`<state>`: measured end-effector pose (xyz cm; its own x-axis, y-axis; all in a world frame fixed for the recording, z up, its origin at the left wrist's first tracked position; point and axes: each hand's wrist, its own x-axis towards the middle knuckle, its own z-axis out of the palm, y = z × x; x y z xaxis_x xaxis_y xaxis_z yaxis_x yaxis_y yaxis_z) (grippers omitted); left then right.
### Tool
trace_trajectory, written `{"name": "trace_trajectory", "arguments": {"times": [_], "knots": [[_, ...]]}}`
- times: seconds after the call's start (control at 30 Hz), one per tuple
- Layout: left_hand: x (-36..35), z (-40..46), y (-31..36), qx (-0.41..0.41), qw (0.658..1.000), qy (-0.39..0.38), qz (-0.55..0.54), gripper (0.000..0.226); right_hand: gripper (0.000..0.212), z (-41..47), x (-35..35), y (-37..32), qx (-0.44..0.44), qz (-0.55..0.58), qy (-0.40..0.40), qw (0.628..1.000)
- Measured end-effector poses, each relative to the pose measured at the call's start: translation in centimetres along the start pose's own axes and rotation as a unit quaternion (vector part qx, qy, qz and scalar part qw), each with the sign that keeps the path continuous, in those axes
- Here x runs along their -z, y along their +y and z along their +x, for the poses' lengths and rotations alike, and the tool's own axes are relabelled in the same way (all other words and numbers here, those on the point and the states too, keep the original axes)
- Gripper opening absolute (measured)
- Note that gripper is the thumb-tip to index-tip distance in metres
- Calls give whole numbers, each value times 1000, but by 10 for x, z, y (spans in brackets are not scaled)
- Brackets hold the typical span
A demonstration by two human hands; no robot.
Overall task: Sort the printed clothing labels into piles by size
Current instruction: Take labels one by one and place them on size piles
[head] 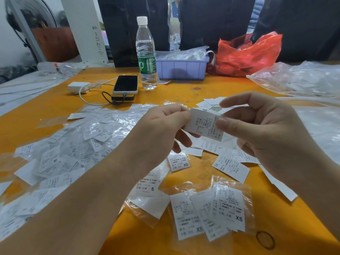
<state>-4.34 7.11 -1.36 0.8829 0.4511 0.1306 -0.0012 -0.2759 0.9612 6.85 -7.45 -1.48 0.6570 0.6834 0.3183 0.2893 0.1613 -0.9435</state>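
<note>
While both forearms reach in from the near edge over an orange table (184, 89), a person holds a single printed clothing label (203, 124) above the scattered stock, the left hand (161, 131) pinching its left end with fingers curled beneath and the right hand (257, 126) gripping its right end between thumb and forefinger, the remaining fingers loosely bent; the hands sit close together, joined only by the label, whose size mark cannot be read. A large unsorted heap of labels (73, 150), many in clear sleeves, spreads across the table's left half under the left forearm. Crumpled clear plastic bags (298, 78) lie at the far right, beside a red plastic bag (246, 54) and a lilac plastic bin (182, 68) holding bagged items. A water bottle (146, 52) with a green wrapper stands upright just left of the bin, near a dark-screened phone (126, 84) resting on a black power bank (122, 98), with a white charger (78, 87) and cable to the left. Nearest the camera, an XS pile (211, 214) of bagged labels lies fanned, with an S label (147, 186) just left of it partly under the left wrist, a further XS label (179, 162) between the arms, an XL label (230, 167) below the right hand, and a black rubber band (265, 240) at the bottom right
</note>
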Motion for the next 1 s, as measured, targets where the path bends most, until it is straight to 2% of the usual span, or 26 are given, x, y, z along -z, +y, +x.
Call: {"name": "trace_trajectory", "arguments": {"times": [0.33, 0.67, 0.8, 1.0], "knots": [[-7, -3, -4, -93, 987, -18, 131, 20, 22, -2, -3, 5, 13, -1, -18, 1000], [-4, 0, -7, -58, 993, -47, 90, 6, 32, -3, -4, 4, 19, -4, -29, 999], [0, 1, -4, -61, 996, -37, 57, 9, 35, -2, -3, 4, 15, -11, -29, 999], [4, 2, -1, -44, 998, -21, 31, 18, 27, 0, 1, 8, 11, -48, -27, 998]]}}
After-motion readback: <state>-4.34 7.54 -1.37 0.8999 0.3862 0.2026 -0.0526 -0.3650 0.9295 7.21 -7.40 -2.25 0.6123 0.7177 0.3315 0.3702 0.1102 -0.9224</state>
